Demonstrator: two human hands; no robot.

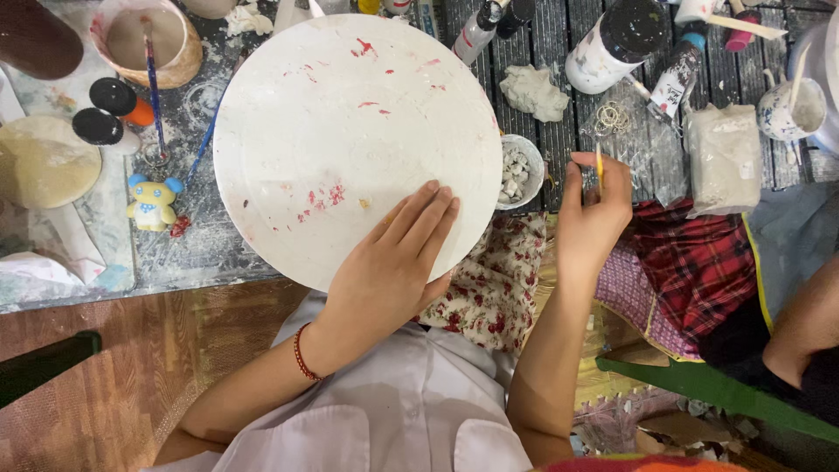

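Observation:
A large round white board [350,131], flecked with red paint, lies on the worktable. My left hand [393,262] rests flat on its near right edge, fingers together and pointing up and right; a red cord circles the wrist. My right hand [594,214] is raised just right of the board and pinches a thin yellow stick [599,170] between thumb and fingers. A small white cup of pale broken bits [517,170] stands between the board and that hand.
Lump of grey clay [535,92], wrapped clay block [724,157], paint bottles [612,44], and a mug with a stick [791,105] sit to the right. At left: a bowl with a brush [144,39], a yellow-blue figurine [154,203], a tan disc [44,162]. Another person's arm [808,323] at right.

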